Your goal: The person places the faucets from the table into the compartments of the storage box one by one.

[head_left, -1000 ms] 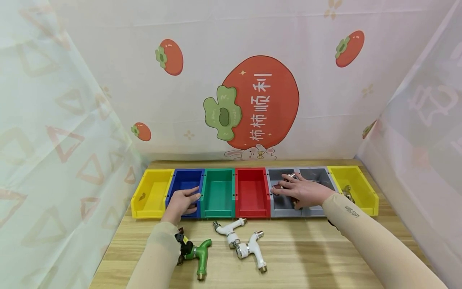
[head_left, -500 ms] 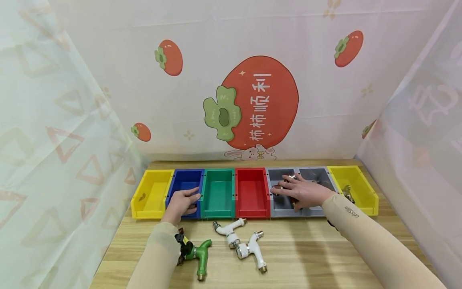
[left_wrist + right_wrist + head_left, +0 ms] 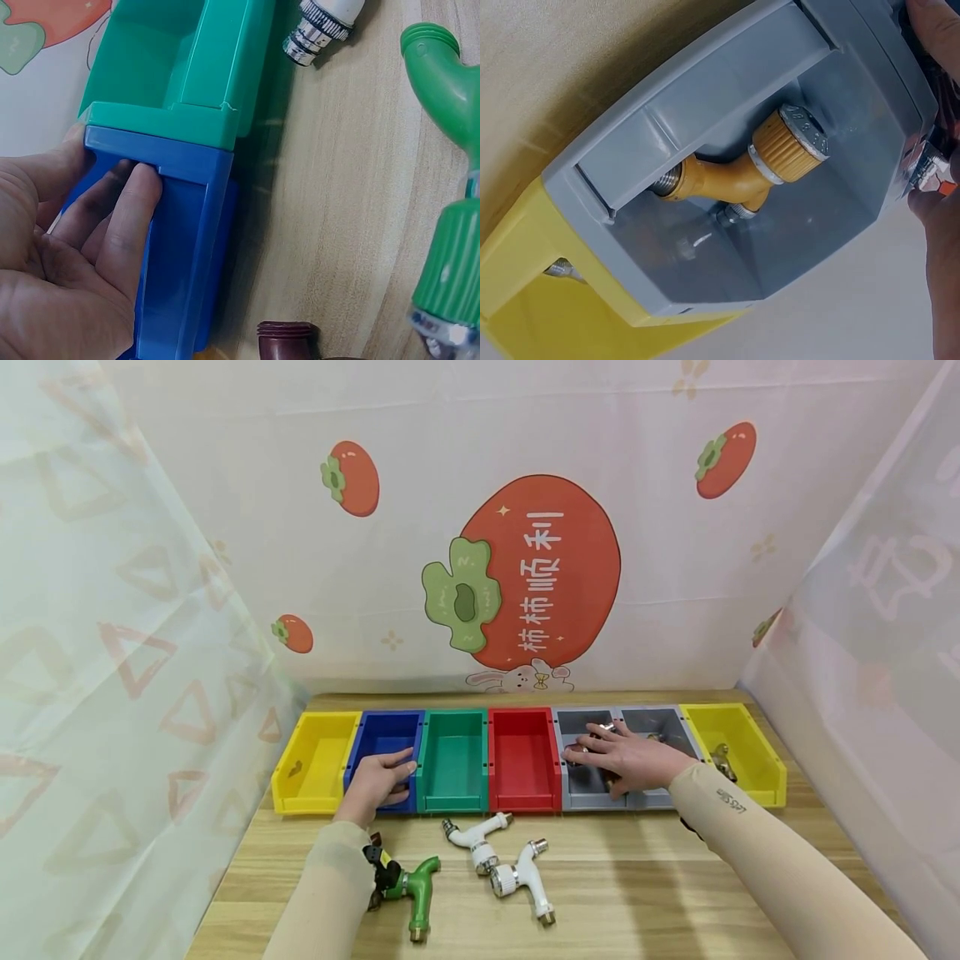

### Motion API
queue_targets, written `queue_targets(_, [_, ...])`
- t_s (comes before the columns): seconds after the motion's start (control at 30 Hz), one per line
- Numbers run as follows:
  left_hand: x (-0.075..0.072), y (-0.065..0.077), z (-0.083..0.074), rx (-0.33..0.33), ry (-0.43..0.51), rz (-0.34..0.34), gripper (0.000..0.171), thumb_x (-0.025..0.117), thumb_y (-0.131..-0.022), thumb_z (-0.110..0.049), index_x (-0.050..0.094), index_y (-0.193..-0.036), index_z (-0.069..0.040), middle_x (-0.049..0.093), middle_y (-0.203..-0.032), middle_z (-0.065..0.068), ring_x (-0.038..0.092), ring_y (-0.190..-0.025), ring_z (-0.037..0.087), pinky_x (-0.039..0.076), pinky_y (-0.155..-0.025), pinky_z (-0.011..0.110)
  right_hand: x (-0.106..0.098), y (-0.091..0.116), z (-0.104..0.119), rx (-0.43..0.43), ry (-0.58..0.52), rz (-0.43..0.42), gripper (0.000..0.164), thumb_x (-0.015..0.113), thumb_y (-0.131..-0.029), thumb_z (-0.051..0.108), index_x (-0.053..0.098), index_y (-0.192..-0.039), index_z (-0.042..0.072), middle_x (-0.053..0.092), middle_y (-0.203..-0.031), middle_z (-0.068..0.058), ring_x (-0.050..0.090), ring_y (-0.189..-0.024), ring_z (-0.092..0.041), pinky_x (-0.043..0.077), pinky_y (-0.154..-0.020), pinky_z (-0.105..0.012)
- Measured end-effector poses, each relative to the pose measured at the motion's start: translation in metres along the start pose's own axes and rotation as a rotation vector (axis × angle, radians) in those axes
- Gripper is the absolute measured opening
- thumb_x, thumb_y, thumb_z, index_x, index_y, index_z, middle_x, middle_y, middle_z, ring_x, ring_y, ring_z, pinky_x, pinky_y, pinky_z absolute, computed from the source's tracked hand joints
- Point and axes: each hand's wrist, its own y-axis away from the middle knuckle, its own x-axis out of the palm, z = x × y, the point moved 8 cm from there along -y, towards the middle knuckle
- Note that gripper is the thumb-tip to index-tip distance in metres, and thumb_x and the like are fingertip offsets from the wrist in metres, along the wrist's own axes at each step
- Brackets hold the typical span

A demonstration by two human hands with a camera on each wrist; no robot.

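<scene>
My left hand (image 3: 378,785) reaches over the front of the blue bin (image 3: 176,262). Its loosely bent fingers (image 3: 135,191) touch the wall that borders the green bin (image 3: 157,120). My right hand (image 3: 626,760) lies spread over the left grey bin (image 3: 585,797), its fingers resting across taps. Between those fingers show a maroon piece (image 3: 576,750) and some chrome; the rest is hidden under the hand. Inside the right grey bin (image 3: 712,90) lies a yellow-orange tap (image 3: 735,176) with a ribbed knob.
Two white taps (image 3: 528,881) and a green tap (image 3: 422,893) lie on the wooden table (image 3: 600,893); darker taps (image 3: 380,868) sit beside the left sleeve. A red bin (image 3: 522,760) stands mid-row. Yellow bins (image 3: 318,768) end it, the right one (image 3: 765,777) holding a metallic tap.
</scene>
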Motion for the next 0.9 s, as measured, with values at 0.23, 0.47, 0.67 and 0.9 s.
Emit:
queue_targets(0.23, [-0.0005,-0.0011,0.0002,-0.001,-0.001,0.001,0.048,0.063,-0.103,-0.027,0.054,-0.151,-0.024,0.051,-0.153,0.015,0.064,-0.121,0.034,0.061,-0.088,0.035,0.0007,0.0001,-0.0001,0.012,0.010,0.010,0.101,0.088,-0.081,0.028,0.029,-0.163,0.031,0.041,-0.160,-0.015,0.029,-0.150,-0.045,0.026,-0.112,-0.076])
queue_targets(0.47, [-0.0001,-0.0013,0.0000,0.002,0.003,0.004,0.049,0.062,-0.104,-0.026,0.053,-0.152,-0.023,0.050,-0.154,0.015,0.063,-0.123,0.035,0.061,-0.089,0.036,0.0015,0.0006,0.0008,0.022,0.010,0.014,0.102,0.088,-0.082,0.029,0.027,-0.163,0.033,0.039,-0.162,-0.014,0.028,-0.151,-0.045,0.027,-0.112,-0.075])
queue_targets(0.67, [0.0004,-0.0004,-0.0014,-0.001,0.005,0.005,0.049,0.062,-0.104,-0.025,0.053,-0.152,-0.023,0.050,-0.153,0.015,0.063,-0.124,0.037,0.061,-0.088,0.036,0.0030,0.0017,0.0007,0.026,0.013,0.026,0.105,0.088,-0.082,0.031,0.023,-0.164,0.034,0.039,-0.162,-0.014,0.036,-0.148,-0.040,0.028,-0.114,-0.072])
queue_targets(0.9, [0.0004,0.0004,-0.0020,-0.006,-0.003,0.007,0.050,0.062,-0.104,-0.026,0.052,-0.152,-0.022,0.050,-0.154,0.016,0.062,-0.125,0.037,0.061,-0.088,0.035,0.0024,0.0034,0.0013,0.017,0.038,-0.001,0.101,0.086,-0.082,0.039,0.027,-0.164,0.030,0.046,-0.157,-0.014,0.047,-0.142,-0.036,0.031,-0.116,-0.068])
